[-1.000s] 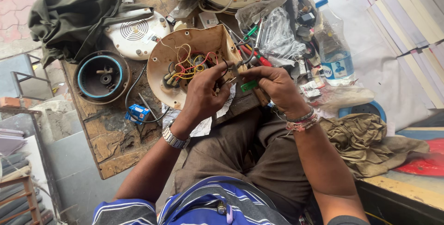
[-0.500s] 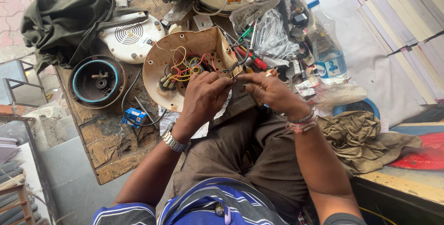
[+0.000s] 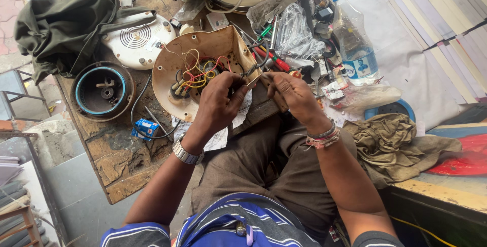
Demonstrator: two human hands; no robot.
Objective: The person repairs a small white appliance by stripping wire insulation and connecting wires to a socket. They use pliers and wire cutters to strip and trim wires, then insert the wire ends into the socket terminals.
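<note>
Head view, looking down over the person's lap at a worn wooden workbench point(image 3: 127, 168). Both forearms reach forward from the body and bend inward, so the two hands meet just in front of an opened tan appliance housing point(image 3: 203, 72) that lies on its side on the bench, its inside facing the person and full of red and yellow wires point(image 3: 200, 77).

The left hand point(image 3: 219, 100), with a metal watch point(image 3: 185, 153) at the wrist, is curled, its fingers bunched against the housing's near rim and pinching something small there; what exactly it grips cannot be told. The right hand point(image 3: 291, 94), with bracelets point(image 3: 322, 138) at the wrist, is also curled, thumb and fingertips pressed on a small metal part point(image 3: 253, 78) held between the two hands, just right of the housing.

Left of the housing lie a white vented cover point(image 3: 137, 44), a round black and blue motor shell point(image 3: 101, 90) and a dark green cloth point(image 3: 61, 26). Right of it stand screwdrivers point(image 3: 271, 56), a crumpled plastic bag point(image 3: 297, 36) and a clear water bottle point(image 3: 355, 44). A small blue box point(image 3: 145, 127) lies just below the housing.
</note>
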